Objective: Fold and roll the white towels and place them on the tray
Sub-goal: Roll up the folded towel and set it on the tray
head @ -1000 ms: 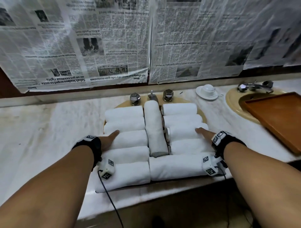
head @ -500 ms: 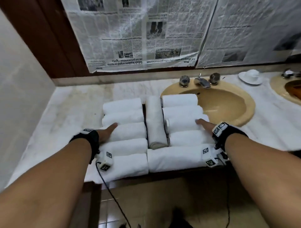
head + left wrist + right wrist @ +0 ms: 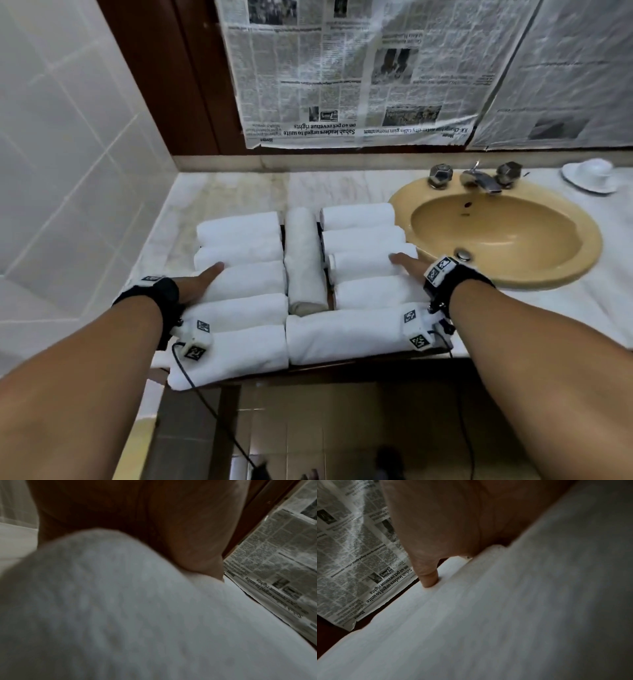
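1. Right at the near edge, a dark tray (image 3: pixel 359 368) pokes out past the lip of the marble counter (image 3: pixel 236 188), its front rim hanging over open floor. A long rolled towel (image 3: pixel 346 334) lies crosswise along that rim, with a shorter roll beside it on the left.

2. Just behind, the left hand (image 3: pixel 200 279) lies against the outer ends of the left column of rolled towels (image 3: pixel 239 253), thumb laid flat on top. Its fingers are out of sight at the side, so I cannot tell whether they are hooked under the tray or only pressed to the cloth.

3. Across from it, the right hand (image 3: pixel 409 267) mirrors that on the right column (image 3: pixel 366 255), thumb resting on a roll. The right wrist view shows one fingertip (image 3: pixel 429 580) dimpling the towel; the other fingers are hidden.

4. Between the columns one roll (image 3: pixel 303 260) runs front to back.

5. The rolling looks finished; I judge the step in hand is shifting the loaded tray. To do it well, keep both sides level and move together, since the near rolls sit nearest the drop and would slide off first if the front dips.

6. Farther right is the tan sink (image 3: pixel 496 236); steer the tray short of its rim.
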The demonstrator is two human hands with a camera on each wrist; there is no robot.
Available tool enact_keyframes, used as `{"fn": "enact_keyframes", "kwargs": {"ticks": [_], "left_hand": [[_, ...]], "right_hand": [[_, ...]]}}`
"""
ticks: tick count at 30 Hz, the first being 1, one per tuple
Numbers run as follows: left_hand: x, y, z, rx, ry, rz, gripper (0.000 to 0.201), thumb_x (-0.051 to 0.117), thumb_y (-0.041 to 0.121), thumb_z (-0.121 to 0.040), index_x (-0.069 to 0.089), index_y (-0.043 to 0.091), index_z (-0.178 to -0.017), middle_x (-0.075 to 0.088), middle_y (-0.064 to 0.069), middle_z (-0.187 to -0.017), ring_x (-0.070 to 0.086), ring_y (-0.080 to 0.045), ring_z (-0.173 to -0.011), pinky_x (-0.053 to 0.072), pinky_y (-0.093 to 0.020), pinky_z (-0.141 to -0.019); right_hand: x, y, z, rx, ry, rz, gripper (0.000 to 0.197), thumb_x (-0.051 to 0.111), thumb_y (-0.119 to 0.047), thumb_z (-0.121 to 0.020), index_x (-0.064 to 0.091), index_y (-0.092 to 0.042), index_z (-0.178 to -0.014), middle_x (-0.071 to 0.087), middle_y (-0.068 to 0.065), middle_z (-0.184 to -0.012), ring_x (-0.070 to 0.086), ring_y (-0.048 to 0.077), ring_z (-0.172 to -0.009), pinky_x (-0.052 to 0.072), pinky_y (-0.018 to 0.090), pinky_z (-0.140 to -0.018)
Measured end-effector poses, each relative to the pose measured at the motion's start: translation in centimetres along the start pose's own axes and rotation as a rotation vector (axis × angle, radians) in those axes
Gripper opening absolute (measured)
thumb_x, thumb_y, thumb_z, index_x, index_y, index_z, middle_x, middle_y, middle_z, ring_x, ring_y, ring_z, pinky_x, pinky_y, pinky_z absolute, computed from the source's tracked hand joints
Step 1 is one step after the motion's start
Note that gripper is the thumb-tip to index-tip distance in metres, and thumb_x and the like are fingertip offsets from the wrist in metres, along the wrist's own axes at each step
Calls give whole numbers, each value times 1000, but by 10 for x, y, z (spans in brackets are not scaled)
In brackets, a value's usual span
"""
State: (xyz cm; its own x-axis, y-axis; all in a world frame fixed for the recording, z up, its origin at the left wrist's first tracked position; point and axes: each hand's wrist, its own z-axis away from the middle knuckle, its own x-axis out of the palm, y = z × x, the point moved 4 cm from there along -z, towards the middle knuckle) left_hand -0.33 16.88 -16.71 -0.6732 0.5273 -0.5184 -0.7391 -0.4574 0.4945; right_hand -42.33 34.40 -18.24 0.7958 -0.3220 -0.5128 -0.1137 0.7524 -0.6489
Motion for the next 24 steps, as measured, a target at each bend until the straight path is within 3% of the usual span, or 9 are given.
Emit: {"fn": "enact_keyframes", "kwargs": {"ticks": [2,3,6,10,12,14,16,19,24], "left_hand": [[-6,-7,-12,-37,8,-37,110,53,99,-47,64,15,-118,71,-13,-104,69,-31,-91,55,-39,-86],[-7,-8,-13,-46,10,-49,107,51,97,-53,64,13,-117,71,-14,-105,68,-32,-93,52,-39,-90],[-13,3,-12,-16,49,-110,87,49,78,-80,58,1,-121,64,-19,-111,63,-34,-96,50,-41,-87],[-38,27,-10,26,186,-184,87,60,74,-76,59,-7,-108,66,-20,-93,62,-33,-74,52,-42,-74],[-44,47,-3,89,221,-335,81,57,74,-79,61,-2,-106,68,-20,-103,65,-34,-89,51,-42,-86],[-36,68,0,218,265,-535,83,57,73,-80,55,6,-129,56,-17,-136,56,-34,-120,43,-41,-102],[-7,79,3,364,224,-660,94,63,72,-77,33,22,-150,34,-13,-154,38,-33,-138,34,-44,-112],[53,83,11,587,134,-811,98,66,72,-73,18,42,-153,8,-12,-163,17,-35,-147,23,-49,-118],[123,85,15,643,-20,-1086,96,54,81,-75,2,52,-151,-15,-8,-163,-12,-39,-148,9,-56,-119]], "right_hand": [[1,-3,5,-10,-6,63,62,67,-53,-83,45,-31,-136,50,7,-132,49,29,-110,35,38,-91],[3,-3,6,19,-28,63,63,66,-56,-84,43,-30,-136,48,6,-132,46,28,-109,36,39,-89],[4,-2,-8,69,-26,204,98,71,-77,-60,44,-23,-138,51,10,-134,53,32,-113,43,42,-88],[-11,-35,1,24,-50,436,80,58,-57,-89,37,-5,-146,48,11,-133,53,16,-97,36,25,-79],[-16,-59,5,-29,6,534,77,47,-55,-98,27,-5,-152,35,16,-153,46,24,-126,34,33,-103],[-15,-72,1,-65,59,667,89,51,-64,-91,22,-10,-155,26,14,-160,31,32,-144,24,40,-116],[0,-75,-7,-102,49,739,108,61,-74,-78,19,-11,-156,23,11,-161,28,33,-145,24,45,-117],[22,-60,-16,-118,48,750,124,65,-79,-67,10,-16,-158,14,9,-164,24,33,-147,25,47,-117],[35,-46,-20,-132,61,645,122,65,-75,-73,-3,-19,-157,8,10,-165,20,33,-148,21,46,-119]]}}
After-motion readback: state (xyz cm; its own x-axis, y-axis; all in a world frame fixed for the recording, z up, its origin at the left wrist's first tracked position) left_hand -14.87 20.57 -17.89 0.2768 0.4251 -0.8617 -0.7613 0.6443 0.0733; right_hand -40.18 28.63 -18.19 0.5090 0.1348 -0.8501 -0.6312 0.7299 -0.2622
